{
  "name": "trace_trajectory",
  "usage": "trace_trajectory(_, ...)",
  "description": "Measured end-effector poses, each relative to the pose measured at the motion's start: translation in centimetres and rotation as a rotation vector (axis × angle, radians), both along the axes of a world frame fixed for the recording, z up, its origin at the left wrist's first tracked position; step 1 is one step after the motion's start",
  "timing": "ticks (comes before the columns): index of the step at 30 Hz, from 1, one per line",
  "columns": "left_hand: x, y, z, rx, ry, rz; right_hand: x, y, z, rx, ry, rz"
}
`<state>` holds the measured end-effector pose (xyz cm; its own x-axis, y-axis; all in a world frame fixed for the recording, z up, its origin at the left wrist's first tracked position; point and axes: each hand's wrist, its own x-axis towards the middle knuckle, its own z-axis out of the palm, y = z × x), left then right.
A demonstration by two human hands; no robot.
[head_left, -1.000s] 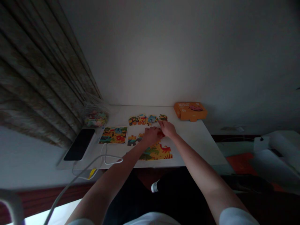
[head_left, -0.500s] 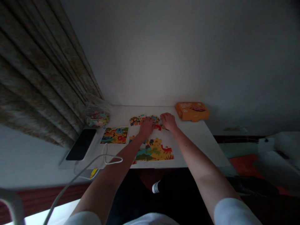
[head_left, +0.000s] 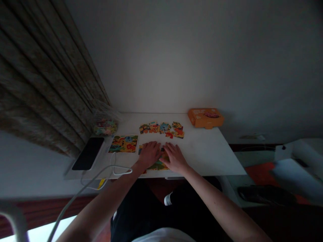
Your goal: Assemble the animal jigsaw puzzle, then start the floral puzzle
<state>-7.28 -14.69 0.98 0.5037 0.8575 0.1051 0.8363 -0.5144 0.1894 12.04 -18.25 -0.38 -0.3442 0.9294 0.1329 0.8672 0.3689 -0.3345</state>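
My left hand (head_left: 150,153) lies palm down over the left part of a partly joined jigsaw puzzle (head_left: 156,166) near the table's front edge. Over its right part rests my right hand (head_left: 174,157), fingers stretched out and pointing forward. Both hands are open, side by side, and they cover much of the puzzle. Farther back lies a row of puzzle pieces, among them a blue animal piece (head_left: 165,127) and a red-and-yellow group (head_left: 178,129). A single red piece (head_left: 169,134) sits just in front of them. The picture card (head_left: 123,144) is left of my left hand.
A black phone (head_left: 88,154) and a white cable (head_left: 121,170) lie at the left of the white table (head_left: 207,153). Behind the phone stands a clear bag of colourful pieces (head_left: 104,127). An orange box (head_left: 205,118) sits at the back right, by the wall.
Both hands have drawn back from the far row of pieces to the puzzle at the front. The far pieces are now uncovered, and the front puzzle is largely hidden under my hands.
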Motion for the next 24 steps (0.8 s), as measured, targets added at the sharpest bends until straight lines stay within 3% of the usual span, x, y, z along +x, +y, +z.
trace_trajectory(4,0.3,0.3,0.2,-0.022,0.020,0.020,-0.7,-1.0,0.7,-0.008,-0.058,-0.016)
trace_trajectory(11,1.0,2.5,0.6,-0.012,0.042,0.092,-0.8,1.1,2.3,0.026,-0.144,-0.069)
trace_trajectory(24,1.2,6.0,0.9,-0.052,-0.069,0.204,-1.5,4.0,1.2,-0.019,-0.114,-0.226)
